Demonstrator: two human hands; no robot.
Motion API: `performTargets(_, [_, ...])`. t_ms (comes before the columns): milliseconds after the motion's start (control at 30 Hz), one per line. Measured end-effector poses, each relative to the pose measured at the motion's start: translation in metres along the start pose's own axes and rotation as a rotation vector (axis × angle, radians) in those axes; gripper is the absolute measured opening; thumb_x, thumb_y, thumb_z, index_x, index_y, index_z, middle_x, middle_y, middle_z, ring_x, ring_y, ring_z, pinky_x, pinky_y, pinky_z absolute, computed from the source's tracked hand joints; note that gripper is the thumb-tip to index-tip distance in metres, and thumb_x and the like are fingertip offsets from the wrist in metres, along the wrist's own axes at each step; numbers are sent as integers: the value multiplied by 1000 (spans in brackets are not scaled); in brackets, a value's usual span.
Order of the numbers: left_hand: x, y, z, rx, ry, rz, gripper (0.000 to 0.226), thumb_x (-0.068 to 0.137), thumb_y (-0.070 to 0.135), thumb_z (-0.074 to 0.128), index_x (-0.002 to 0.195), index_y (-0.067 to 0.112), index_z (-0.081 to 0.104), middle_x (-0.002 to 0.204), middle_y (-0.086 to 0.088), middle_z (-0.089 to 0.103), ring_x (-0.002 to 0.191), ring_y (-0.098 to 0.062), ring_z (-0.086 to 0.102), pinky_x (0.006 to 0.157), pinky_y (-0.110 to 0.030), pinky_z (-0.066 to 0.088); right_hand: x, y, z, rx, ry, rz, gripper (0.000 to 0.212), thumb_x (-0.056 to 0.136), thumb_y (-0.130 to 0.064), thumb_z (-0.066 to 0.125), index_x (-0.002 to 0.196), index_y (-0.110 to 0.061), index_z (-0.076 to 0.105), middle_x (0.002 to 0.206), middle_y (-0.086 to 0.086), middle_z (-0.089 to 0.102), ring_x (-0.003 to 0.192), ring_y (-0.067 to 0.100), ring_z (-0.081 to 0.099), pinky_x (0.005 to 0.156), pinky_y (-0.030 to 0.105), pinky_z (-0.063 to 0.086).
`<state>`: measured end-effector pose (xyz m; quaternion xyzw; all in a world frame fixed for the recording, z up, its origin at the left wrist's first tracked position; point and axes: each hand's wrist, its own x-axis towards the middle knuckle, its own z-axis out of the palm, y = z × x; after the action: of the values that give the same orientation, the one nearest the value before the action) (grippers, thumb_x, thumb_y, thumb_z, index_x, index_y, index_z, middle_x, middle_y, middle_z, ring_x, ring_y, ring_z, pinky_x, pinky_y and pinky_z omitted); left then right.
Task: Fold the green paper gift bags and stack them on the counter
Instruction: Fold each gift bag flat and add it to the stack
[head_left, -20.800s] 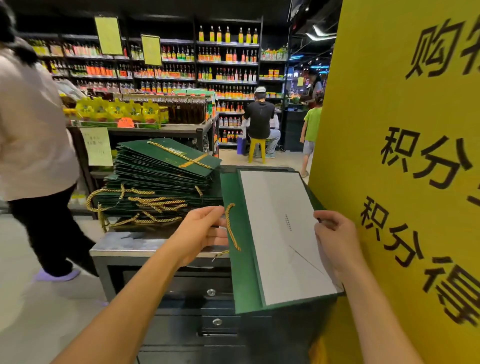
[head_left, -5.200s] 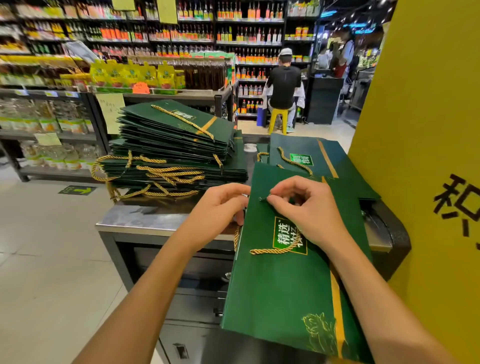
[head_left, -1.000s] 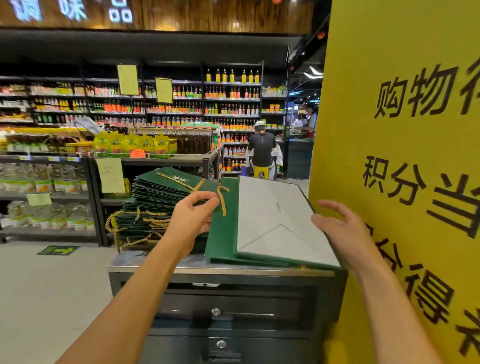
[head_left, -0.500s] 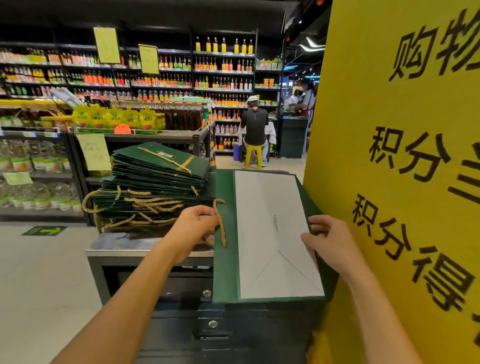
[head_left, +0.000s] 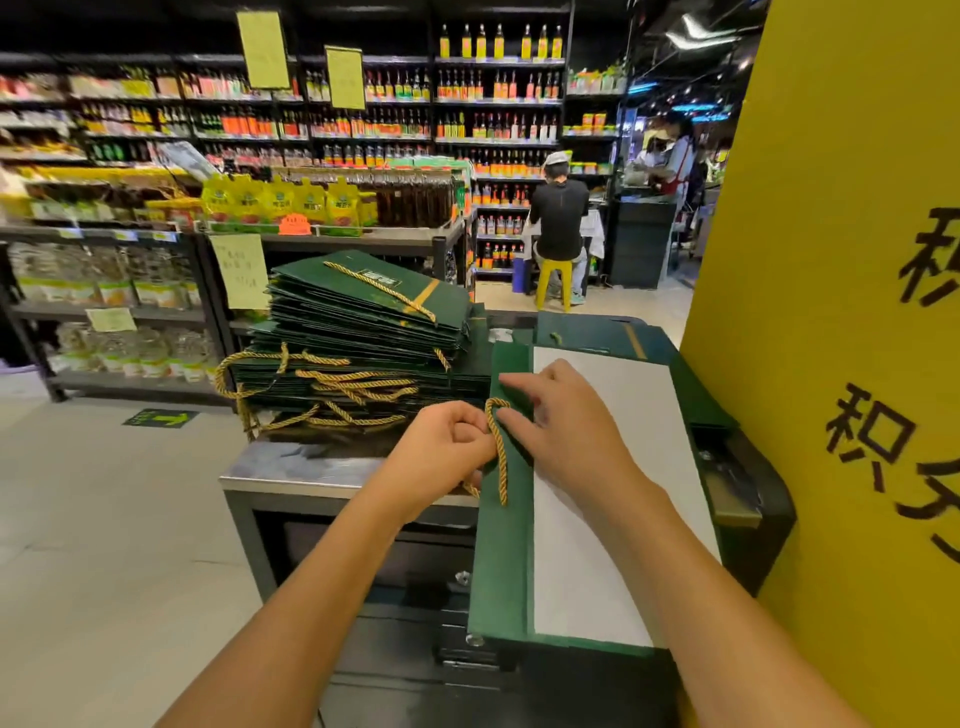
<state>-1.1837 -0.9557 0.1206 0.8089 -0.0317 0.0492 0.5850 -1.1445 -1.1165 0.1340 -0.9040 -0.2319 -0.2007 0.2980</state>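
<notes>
**Two hands on one flat bag**

One bag (head_left: 501, 571) lay flattened on the right end of the counter (head_left: 291, 467), pale panel up, its near end hanging past the counter's front edge. Its inside could not be seen. The left hand (head_left: 441, 452) had its fingers curled, pinching the bag's gold cord (head_left: 500, 452) at the left edge. The right hand (head_left: 566, 431) lay across the green strip with fingers nearly straight, pressing down just beside the cord loop.

A second bag (head_left: 597, 332) lay flat beyond the first, partly under it. To the left stood one tall stack (head_left: 363, 338) of folded bags, too many to count, with gold cords spilling from its near side.

Behind, shelves (head_left: 498, 140) held rows of bottles (head_left: 498, 44). One person (head_left: 558, 218) sat on a yellow stool (head_left: 553, 280). A yellow sign (head_left: 857, 312) filled the right side.
</notes>
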Motion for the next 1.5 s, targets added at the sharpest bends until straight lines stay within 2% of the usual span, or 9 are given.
performTargets(233, [5, -6, -2, 43, -63, 17, 6, 95, 2, 63, 100, 0, 63, 63, 2, 59, 60, -10, 60, 65, -30, 58, -6, 16, 19, 181, 89, -27, 3, 94, -30, 70, 93, -30, 72, 94, -12, 59, 89, 10, 56, 83, 44, 50])
performTargets(467, [5, 3, 0, -76, -66, -80, 24, 98, 22, 67, 102, -2, 63, 67, 0, 66, 61, -14, 65, 64, -32, 61, -12, 20, 12, 502, 99, 58, 10, 99, -17, 62, 96, -25, 67, 88, -12, 68, 86, 10, 63, 73, 20, 52])
performTargets(600, [5, 4, -1, -78, -59, -104, 24, 99, 20, 65, 104, -3, 63, 66, 0, 66, 62, -16, 64, 72, -38, 62, -11, 20, 3, 835, 169, 155, 11, 99, -4, 59, 98, -12, 67, 93, 5, 73, 86, 17, 67, 74, 23, 54])
performTargets(800, [3, 8, -1, -77, -74, -118, 18, 100, 16, 64, 102, -2, 62, 65, 1, 69, 59, -12, 66, 60, -27, 59, -12, 30, -9, 1086, 136, 222, 11, 99, -2, 59, 99, -10, 67, 83, 1, 69, 80, 12, 63, 79, 25, 53])
performTargets(933, [3, 8, -1, -77, -67, -126, 11, 99, 14, 64, 96, 4, 62, 60, 3, 68, 55, -11, 66, 59, -26, 58, -14, 28, -14, 1200, 71, 242, 8, 99, -3, 57, 98, -7, 64, 77, 1, 64, 71, 8, 59, 66, 16, 50])
performTargets(1200, [1, 14, -1, -91, -41, -145, 10, 99, 10, 64, 92, 4, 62, 59, 0, 67, 52, -12, 66, 53, -22, 55, -17, 21, -15, 889, 53, 118, 23, 96, 6, 54, 93, -12, 69, 80, 5, 65, 75, 17, 61, 70, 23, 52])
performTargets(1267, [1, 15, -1, -98, -42, -143, 9, 98, 9, 64, 91, 3, 63, 61, -1, 68, 54, -12, 67, 54, -22, 55, -19, 17, -20, 707, -60, 78, 25, 99, -5, 56, 108, -24, 70, 97, 4, 68, 89, 18, 64, 76, 29, 55])
performTargets(1367, [1, 15, 0, -85, -36, -137, 9, 98, 8, 64, 90, 4, 63, 55, 4, 65, 51, -6, 64, 52, -20, 53, -29, 15, -29, 555, -334, 34, 35, 89, -36, 74, 118, -53, 65, 133, -21, 54, 121, -5, 51, 92, 22, 47])
performTargets(1500, [2, 14, 0, -58, -51, -135, 9, 98, 9, 65, 94, 0, 64, 56, 4, 65, 50, -7, 63, 52, -19, 52, -43, 18, -22, 388, -426, -28, 44, 60, -63, 83, 101, -50, 74, 148, -29, 35, 140, -4, 29, 113, 29, 35])
